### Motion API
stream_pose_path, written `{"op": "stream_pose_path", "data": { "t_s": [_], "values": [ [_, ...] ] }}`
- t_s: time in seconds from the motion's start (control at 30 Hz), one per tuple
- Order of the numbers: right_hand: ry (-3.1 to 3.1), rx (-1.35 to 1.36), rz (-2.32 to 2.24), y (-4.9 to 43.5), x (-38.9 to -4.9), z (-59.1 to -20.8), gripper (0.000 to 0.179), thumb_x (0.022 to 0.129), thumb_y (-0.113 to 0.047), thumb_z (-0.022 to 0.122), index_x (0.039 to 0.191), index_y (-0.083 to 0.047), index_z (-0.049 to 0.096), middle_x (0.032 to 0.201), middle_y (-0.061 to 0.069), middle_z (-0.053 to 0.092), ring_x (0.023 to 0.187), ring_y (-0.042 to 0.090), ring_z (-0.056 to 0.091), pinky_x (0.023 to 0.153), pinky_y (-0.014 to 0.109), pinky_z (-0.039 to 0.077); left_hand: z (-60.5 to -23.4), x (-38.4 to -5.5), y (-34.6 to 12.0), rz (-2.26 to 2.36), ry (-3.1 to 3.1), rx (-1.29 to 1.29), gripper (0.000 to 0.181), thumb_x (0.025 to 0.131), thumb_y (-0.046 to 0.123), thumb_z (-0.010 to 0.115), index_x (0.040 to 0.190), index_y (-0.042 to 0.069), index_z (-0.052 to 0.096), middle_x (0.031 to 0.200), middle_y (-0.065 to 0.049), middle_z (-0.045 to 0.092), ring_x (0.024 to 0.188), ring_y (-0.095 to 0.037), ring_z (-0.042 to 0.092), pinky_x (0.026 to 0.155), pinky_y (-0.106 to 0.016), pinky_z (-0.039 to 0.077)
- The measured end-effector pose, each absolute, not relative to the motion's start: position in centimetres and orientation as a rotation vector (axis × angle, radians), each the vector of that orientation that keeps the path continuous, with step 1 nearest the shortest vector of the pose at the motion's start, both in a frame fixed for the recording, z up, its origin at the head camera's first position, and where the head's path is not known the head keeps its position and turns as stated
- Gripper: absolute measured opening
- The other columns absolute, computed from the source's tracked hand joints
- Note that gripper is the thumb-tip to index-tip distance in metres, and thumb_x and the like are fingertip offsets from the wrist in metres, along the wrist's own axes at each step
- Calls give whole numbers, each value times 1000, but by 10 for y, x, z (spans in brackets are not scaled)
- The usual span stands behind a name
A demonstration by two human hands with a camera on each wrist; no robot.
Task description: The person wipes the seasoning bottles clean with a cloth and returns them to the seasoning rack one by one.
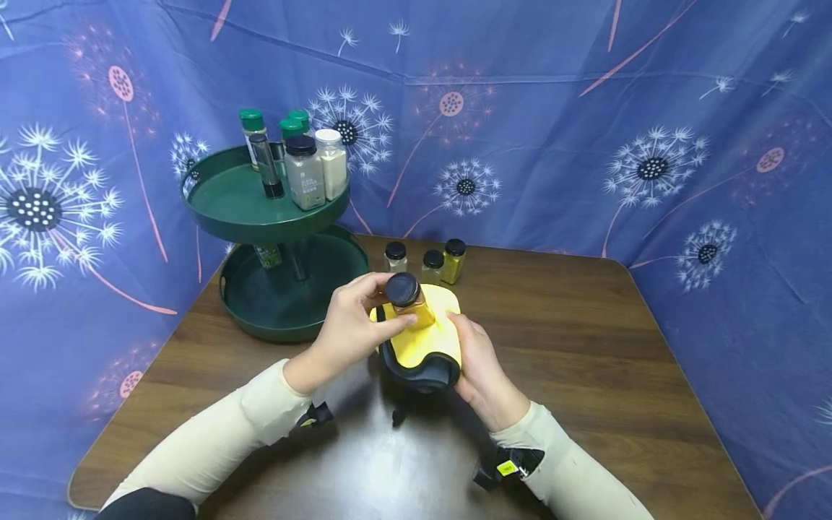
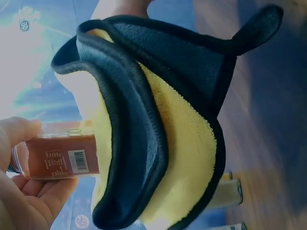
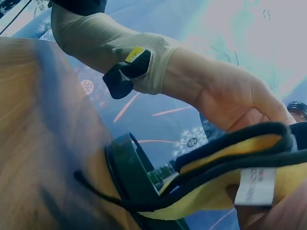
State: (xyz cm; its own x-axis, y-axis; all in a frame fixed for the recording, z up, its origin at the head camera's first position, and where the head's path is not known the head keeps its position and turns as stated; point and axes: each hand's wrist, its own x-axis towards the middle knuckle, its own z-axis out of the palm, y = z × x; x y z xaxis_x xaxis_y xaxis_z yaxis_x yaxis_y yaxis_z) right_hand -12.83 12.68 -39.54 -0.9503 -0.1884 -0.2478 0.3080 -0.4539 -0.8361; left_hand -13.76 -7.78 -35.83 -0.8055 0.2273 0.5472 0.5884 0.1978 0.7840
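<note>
My left hand (image 1: 351,321) grips a small spice jar (image 1: 421,315) with a black lid and orange-brown contents, thumb on one side and fingers on the other. The jar's base meets the yellow face of a folded cleaning cloth (image 1: 416,349), which has dark grey backing and black edging. From the right side, my right hand (image 1: 482,375) holds the cloth, its thumb on the yellow face and its other fingers hidden beneath. A barcode label shows on the jar in the left wrist view, and the right wrist view shows a white tag (image 3: 255,187) on the cloth.
At left stands a two-tier green turntable rack (image 1: 279,232). Its upper tier bears several bottles, among them a black-lidded jar (image 1: 304,177) and a white-capped one (image 1: 332,167). Behind the hands, three black-lidded jars, one a yellow jar (image 1: 453,266), stand on the wooden table (image 1: 572,347).
</note>
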Motion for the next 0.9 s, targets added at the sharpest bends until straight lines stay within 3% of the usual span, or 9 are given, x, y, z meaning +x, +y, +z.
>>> {"op": "stream_pose_path", "data": {
  "t_s": [0.27, 0.63, 0.9],
  "values": [
    [1473, 206, -2469, 131, -128, -391, 40, 107, -27, 43, 131, 4, 52, 105, 8, 71, 94, 18, 72, 82, 32, 60, -358, -142, -84, -1725, -2133, -687, 51, 76, 13, 92, 121, 12, 70, 111, 2, 74, 97, -12, 72, 86, -33, 59],
    [1609, 111, -2400, 140, -136, -387, 36, 107, -30, 45, 119, 1, 57, 92, 6, 73, 81, 18, 73, 73, 35, 60, -356, -132, -97, -1719, -2135, -565, 51, 75, 12, 93, 120, 11, 70, 110, 0, 74, 97, -13, 74, 87, -27, 58],
    [1645, 97, -2420, 150, -143, -385, 39, 108, -30, 44, 125, 3, 55, 94, 5, 72, 82, 17, 74, 73, 33, 61, -369, -140, -121, -1520, -2317, -399, 50, 77, 19, 92, 121, 15, 69, 104, 3, 75, 93, -12, 72, 87, -36, 59]
  ]
}}
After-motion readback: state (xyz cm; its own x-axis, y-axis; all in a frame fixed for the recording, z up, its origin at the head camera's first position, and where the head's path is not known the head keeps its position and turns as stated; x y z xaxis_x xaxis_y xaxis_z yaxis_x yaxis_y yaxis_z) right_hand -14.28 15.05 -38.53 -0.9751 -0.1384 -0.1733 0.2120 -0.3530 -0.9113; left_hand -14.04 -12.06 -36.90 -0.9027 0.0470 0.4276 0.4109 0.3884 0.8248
